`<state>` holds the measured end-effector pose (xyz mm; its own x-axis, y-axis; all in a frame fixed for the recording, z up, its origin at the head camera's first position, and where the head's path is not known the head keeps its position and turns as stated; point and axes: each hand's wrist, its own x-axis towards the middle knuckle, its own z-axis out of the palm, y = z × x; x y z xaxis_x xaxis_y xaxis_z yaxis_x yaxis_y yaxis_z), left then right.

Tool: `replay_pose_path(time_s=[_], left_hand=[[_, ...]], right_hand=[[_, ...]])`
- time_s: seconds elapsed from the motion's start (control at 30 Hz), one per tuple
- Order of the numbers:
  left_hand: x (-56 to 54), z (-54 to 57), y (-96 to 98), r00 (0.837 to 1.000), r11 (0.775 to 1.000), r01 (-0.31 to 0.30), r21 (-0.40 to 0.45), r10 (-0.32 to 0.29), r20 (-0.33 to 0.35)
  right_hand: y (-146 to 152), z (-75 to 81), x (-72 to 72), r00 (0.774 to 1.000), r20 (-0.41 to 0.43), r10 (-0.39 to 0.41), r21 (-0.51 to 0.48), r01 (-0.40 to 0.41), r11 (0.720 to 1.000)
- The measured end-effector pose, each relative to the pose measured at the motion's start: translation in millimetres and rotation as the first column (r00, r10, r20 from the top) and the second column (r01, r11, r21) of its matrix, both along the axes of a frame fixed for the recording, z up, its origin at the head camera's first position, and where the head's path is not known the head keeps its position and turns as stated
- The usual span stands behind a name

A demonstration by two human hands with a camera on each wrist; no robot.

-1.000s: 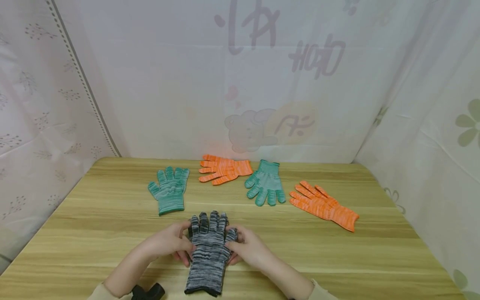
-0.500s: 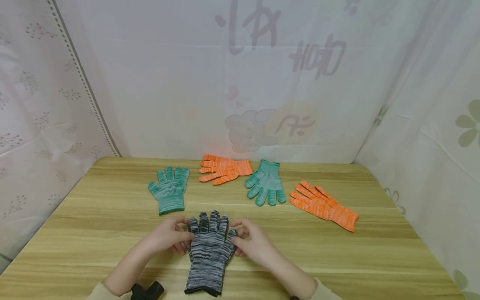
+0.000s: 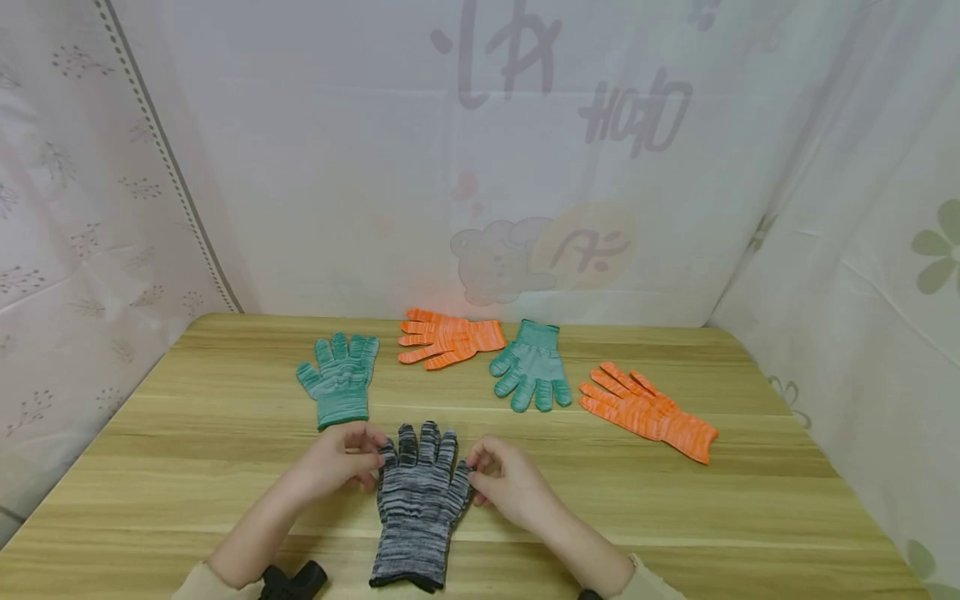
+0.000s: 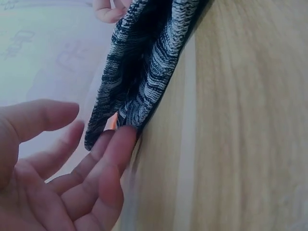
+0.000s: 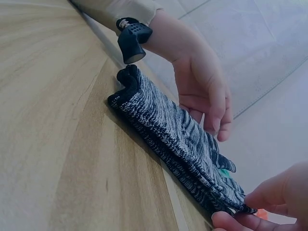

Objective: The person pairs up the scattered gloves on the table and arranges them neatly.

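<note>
A black-and-grey knit glove (image 3: 418,517) lies on the wooden table, fingers pointing away and black-edged cuff toward the person. My left hand (image 3: 341,458) is at its left side by the little finger. In the left wrist view, curved fingertips (image 4: 120,144) touch the edge of the layered knit, while the thumb stands apart from it. At the right side, my right hand (image 3: 510,483) holds the tip of the glove's thumb. The right wrist view shows that hand's thumb (image 5: 269,192) above the knit and a finger below it.
Behind lie a green glove (image 3: 343,383) on the left, an orange glove (image 3: 450,340), another green glove (image 3: 532,367), and an orange glove (image 3: 648,412) on the right. A black wrist device (image 3: 294,581) is on the left forearm. Printed curtains (image 3: 337,167) enclose the table (image 3: 750,533).
Both hands have shifted slightly away from the person along the glove's sides. The right hand has moved from the thumb's base to its tip. The glove has barely moved.
</note>
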<state>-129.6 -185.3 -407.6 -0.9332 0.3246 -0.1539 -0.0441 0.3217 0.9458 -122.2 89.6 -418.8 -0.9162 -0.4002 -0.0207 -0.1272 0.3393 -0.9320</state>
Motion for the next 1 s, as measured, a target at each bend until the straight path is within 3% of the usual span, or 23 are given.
replay_pose_path(time_s=[0.37, 0.6, 0.83, 1.0], left_hand=[[0.3, -2.1, -0.6, 1.0, 0.995, -0.023, -0.099, 0.024, 0.007], [-0.1, -3.6, 0.9, 0.996, 0.985, -0.001, -0.173, -0.015, -0.088], [2.9, -2.3, 6.3, 0.983, 0.938, -0.026, -0.345, -0.039, -0.182], [6.8, 0.5, 12.0, 0.977, 0.882, -0.069, -0.466, -0.036, -0.212]], right_hand=[[0, -0.1, -0.3, 1.0, 0.0, 0.004, 0.066, -0.004, 0.998], [1, 0.6, 1.0, 1.0, 0.015, 0.012, 0.083, -0.013, 0.996], [2, -3.0, -2.3, 0.997, -0.066, 0.044, 0.188, -0.03, 0.982], [3, -4.3, -1.6, 0.99, -0.129, 0.055, 0.258, -0.02, 0.966]])
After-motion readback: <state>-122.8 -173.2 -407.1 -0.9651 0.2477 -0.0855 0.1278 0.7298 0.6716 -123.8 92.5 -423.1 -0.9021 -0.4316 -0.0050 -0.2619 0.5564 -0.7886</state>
